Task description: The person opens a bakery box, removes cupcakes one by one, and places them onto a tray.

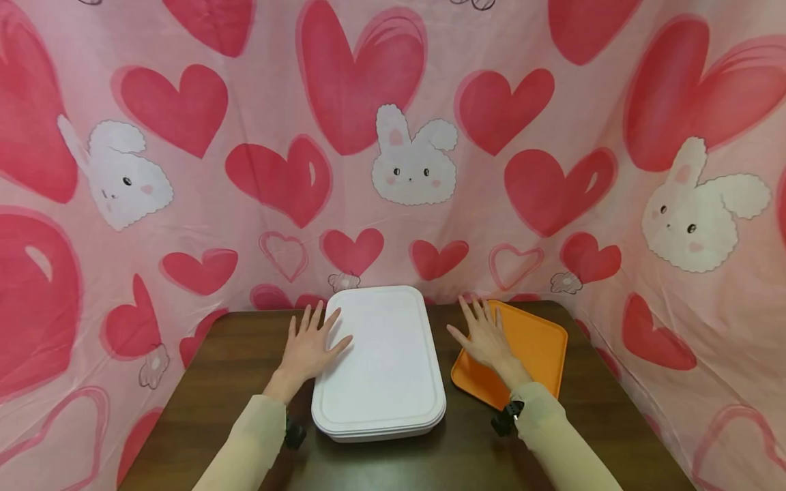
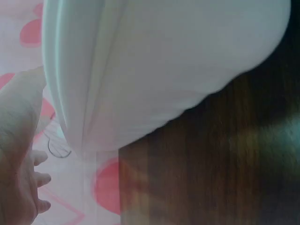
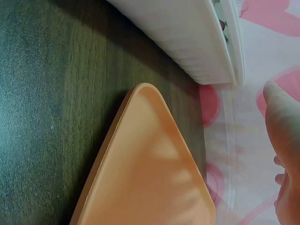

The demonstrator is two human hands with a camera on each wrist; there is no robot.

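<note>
A white lidded box (image 1: 381, 361) with rounded corners stands mid-table, its contents mostly hidden by the lid. Spread fingers of my left hand (image 1: 309, 348) lie over its left edge in the head view; whether they touch it I cannot tell. In the left wrist view the box's white side wall (image 2: 164, 61) fills the top. My right hand (image 1: 488, 339), fingers spread, hovers above an orange tray (image 1: 537, 348) lying askew to the right. The right wrist view shows the tray (image 3: 145, 164) below the hand (image 3: 286, 145) and a gap under the box lid, with something green and red inside.
The dark wooden table (image 1: 245, 361) carries the box and the tray. A pink cloth with hearts and rabbits (image 1: 411, 164) hangs behind and at both sides of the table. Dark wrist cameras (image 1: 295, 433) sit on both wrists.
</note>
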